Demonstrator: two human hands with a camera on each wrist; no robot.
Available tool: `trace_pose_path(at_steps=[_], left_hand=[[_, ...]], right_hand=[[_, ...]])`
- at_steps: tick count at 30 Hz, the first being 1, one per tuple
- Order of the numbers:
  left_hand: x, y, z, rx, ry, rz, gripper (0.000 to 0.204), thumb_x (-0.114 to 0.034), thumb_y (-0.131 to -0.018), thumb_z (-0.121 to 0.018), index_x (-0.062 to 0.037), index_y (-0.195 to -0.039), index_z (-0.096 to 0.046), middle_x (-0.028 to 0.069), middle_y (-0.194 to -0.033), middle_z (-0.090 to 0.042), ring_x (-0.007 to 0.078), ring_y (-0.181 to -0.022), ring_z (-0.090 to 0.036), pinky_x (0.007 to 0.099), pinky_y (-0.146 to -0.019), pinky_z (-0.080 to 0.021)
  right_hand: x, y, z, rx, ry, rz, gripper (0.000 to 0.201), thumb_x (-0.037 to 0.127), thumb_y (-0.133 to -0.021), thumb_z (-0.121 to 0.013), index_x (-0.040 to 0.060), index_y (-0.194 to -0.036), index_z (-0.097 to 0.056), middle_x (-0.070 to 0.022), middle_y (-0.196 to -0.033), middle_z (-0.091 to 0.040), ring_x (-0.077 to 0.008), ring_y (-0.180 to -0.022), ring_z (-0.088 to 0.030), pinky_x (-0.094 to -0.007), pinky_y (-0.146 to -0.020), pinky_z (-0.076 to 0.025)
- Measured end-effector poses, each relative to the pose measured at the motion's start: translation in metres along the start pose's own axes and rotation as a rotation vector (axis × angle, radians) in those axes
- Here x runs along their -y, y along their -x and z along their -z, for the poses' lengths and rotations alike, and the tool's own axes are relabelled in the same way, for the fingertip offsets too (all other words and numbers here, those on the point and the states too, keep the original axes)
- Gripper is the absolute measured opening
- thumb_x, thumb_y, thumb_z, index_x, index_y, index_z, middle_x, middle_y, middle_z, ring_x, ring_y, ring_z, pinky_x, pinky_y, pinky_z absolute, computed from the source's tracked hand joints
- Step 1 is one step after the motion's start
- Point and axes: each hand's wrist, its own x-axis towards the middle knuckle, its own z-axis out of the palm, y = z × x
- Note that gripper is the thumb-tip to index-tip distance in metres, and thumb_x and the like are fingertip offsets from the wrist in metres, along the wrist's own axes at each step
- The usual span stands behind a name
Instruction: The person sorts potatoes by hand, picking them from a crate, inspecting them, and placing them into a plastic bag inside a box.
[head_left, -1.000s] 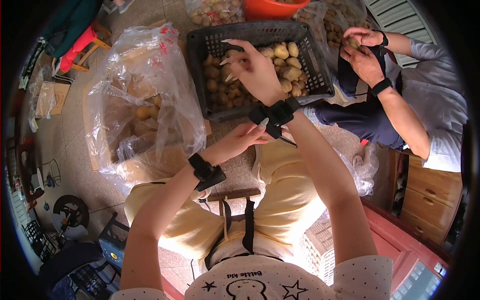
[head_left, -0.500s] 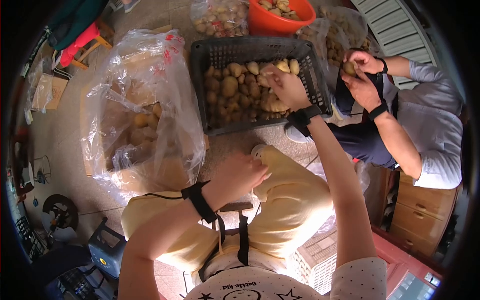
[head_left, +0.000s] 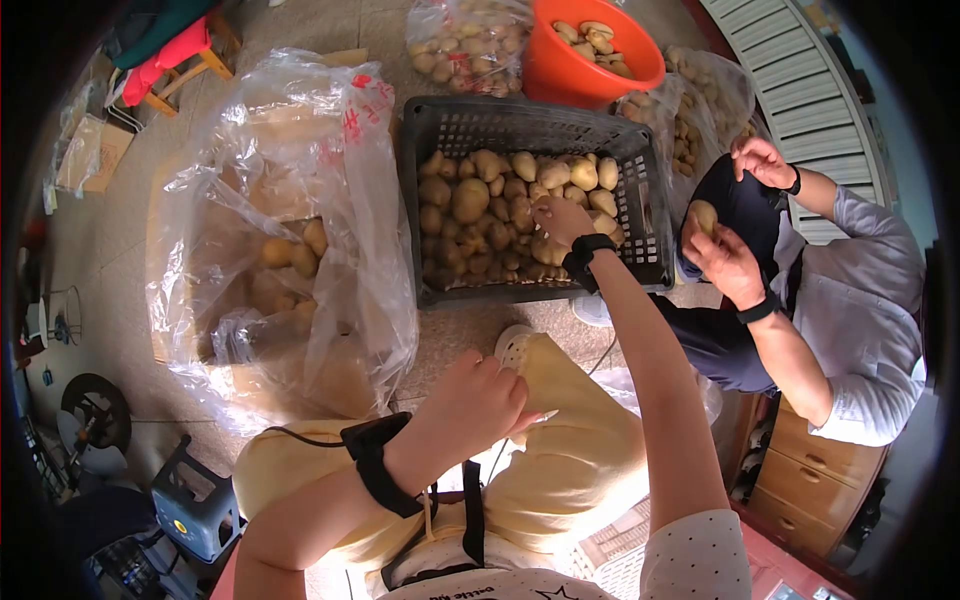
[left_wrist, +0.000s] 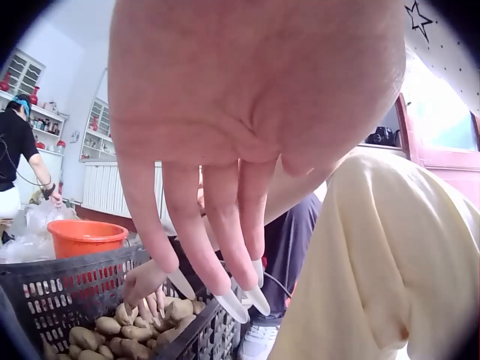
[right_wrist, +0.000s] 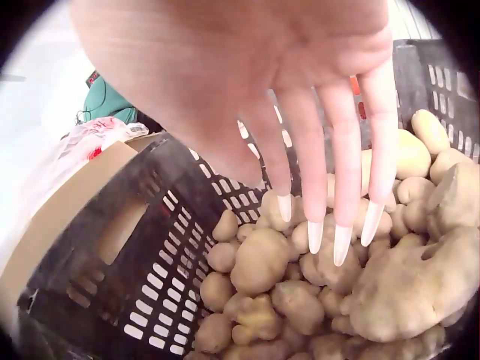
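A black plastic crate (head_left: 545, 293) full of potatoes (head_left: 470, 200) stands on the floor in front of me. My right hand (head_left: 565, 220) reaches into its right half, over the potatoes. In the right wrist view the fingers (right_wrist: 343, 180) hang nearly straight, with long nails at the potatoes and nothing gripped. A large lumpy potato (right_wrist: 405, 292) lies just beside them. My left hand (head_left: 465, 405) hovers above my lap, near the knee. Its fingers (left_wrist: 225, 217) are loosely bent in the left wrist view, and the palm holds nothing.
Left of the crate is a cardboard box lined with a clear plastic bag (head_left: 350, 200), a few potatoes inside. Behind stand an orange bucket (head_left: 545, 80) and a bag of potatoes (head_left: 465, 60). At right a seated person (head_left: 850, 290) holds a potato (head_left: 704, 215).
My right hand has lowered from above the crate into its right half. The left hand has drawn back from the right wrist towards my lap. The seated person's hands have moved apart.
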Motion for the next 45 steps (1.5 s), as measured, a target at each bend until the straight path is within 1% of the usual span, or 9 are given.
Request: trace_pose_path(at_steps=[11, 15, 18, 22, 27, 35, 40, 43, 45], left_hand=[[-0.004, 0.014, 0.002, -0.018, 0.043, 0.080, 0.047, -0.053, -0.084, -0.058, -0.0070, -0.073, -0.062, 0.0023, -0.065, -0.051, 0.0199, -0.072, -0.053, 0.0352, -0.074, -0.042], [-0.005, 0.017, -0.002, -0.047, 0.036, 0.086, 0.050, -0.055, -0.086, -0.054, -0.0080, -0.069, -0.062, 0.0019, -0.063, -0.052, 0.0192, -0.069, -0.052, 0.0349, -0.073, -0.040], [-0.006, 0.017, -0.002, -0.066, 0.023, 0.092, 0.051, -0.055, -0.086, -0.055, -0.0077, -0.069, -0.062, 0.0019, -0.062, -0.052, 0.0192, -0.069, -0.052, 0.0341, -0.073, -0.039], [-0.007, 0.016, 0.002, -0.018, 0.098, 0.120, 0.049, -0.053, -0.082, -0.061, -0.0042, -0.073, -0.060, 0.0028, -0.066, -0.055, 0.0194, -0.072, -0.055, 0.0320, -0.073, -0.044], [-0.009, 0.016, -0.002, -0.063, 0.039, 0.103, 0.051, -0.055, -0.085, -0.055, -0.0075, -0.067, -0.062, 0.0014, -0.061, -0.051, 0.0181, -0.067, -0.050, 0.0317, -0.071, -0.037], [-0.008, 0.015, 0.000, 0.000, 0.083, 0.121, 0.050, -0.053, -0.084, -0.059, -0.0049, -0.069, -0.059, 0.0036, -0.064, -0.052, 0.0202, -0.069, -0.054, 0.0316, -0.069, -0.042], [-0.008, 0.017, -0.002, -0.011, 0.078, 0.126, 0.050, -0.053, -0.084, -0.059, -0.0049, -0.070, -0.059, 0.0036, -0.065, -0.052, 0.0201, -0.071, -0.053, 0.0320, -0.070, -0.042], [-0.005, 0.017, 0.000, -0.026, 0.088, 0.118, 0.050, -0.053, -0.083, -0.059, -0.0051, -0.070, -0.059, 0.0032, -0.065, -0.052, 0.0196, -0.071, -0.053, 0.0320, -0.071, -0.043], [-0.004, 0.018, 0.001, -0.027, 0.062, 0.123, 0.049, -0.053, -0.083, -0.059, -0.0054, -0.070, -0.060, 0.0029, -0.066, -0.052, 0.0195, -0.071, -0.053, 0.0320, -0.071, -0.043]], right_hand=[[-0.040, -0.047, 0.022, 0.045, 0.080, -0.146, 0.035, 0.033, -0.088, -0.057, 0.0081, -0.112, -0.066, -0.0116, -0.097, -0.071, -0.0229, -0.087, -0.069, -0.0335, -0.075, -0.053], [-0.045, -0.049, 0.013, 0.049, -0.221, -0.245, 0.034, 0.029, -0.092, -0.057, 0.0030, -0.114, -0.064, -0.0087, -0.098, -0.071, -0.0159, -0.080, -0.068, -0.0289, -0.066, -0.055], [-0.043, -0.050, 0.003, 0.064, -0.835, -0.463, 0.033, 0.031, -0.092, -0.056, 0.0079, -0.112, -0.065, -0.0059, -0.094, -0.070, -0.0150, -0.075, -0.067, -0.0280, -0.063, -0.055], [-0.027, -0.057, -0.011, 0.068, -0.828, -0.443, 0.032, 0.029, -0.092, -0.055, 0.0074, -0.114, -0.064, -0.0063, -0.096, -0.069, -0.0159, -0.077, -0.067, -0.0287, -0.062, -0.055], [0.004, -0.060, -0.034, 0.142, -0.565, -0.274, 0.037, 0.031, -0.092, -0.057, 0.0021, -0.115, -0.062, -0.0095, -0.092, -0.070, -0.0130, -0.077, -0.067, -0.0253, -0.059, -0.054], [0.070, -0.047, -0.092, 0.147, 0.339, 0.007, 0.029, 0.031, -0.085, -0.056, 0.0089, -0.098, -0.069, -0.0170, -0.093, -0.070, -0.0352, -0.091, -0.066, -0.0470, -0.082, -0.051], [0.061, -0.058, -0.089, 0.245, 0.240, -0.088, 0.025, 0.026, -0.082, -0.065, 0.0088, -0.100, -0.068, -0.0174, -0.102, -0.068, -0.0340, -0.099, -0.064, -0.0433, -0.085, -0.053], [0.052, -0.054, -0.076, 0.129, 0.206, -0.011, 0.029, 0.029, -0.084, -0.059, 0.0086, -0.104, -0.065, -0.0154, -0.091, -0.068, -0.0334, -0.095, -0.064, -0.0442, -0.080, -0.052], [0.046, -0.054, -0.069, 0.032, 0.163, -0.071, 0.030, 0.028, -0.081, -0.065, 0.0100, -0.105, -0.065, -0.0161, -0.105, -0.065, -0.0341, -0.105, -0.060, -0.0456, -0.087, -0.050]])
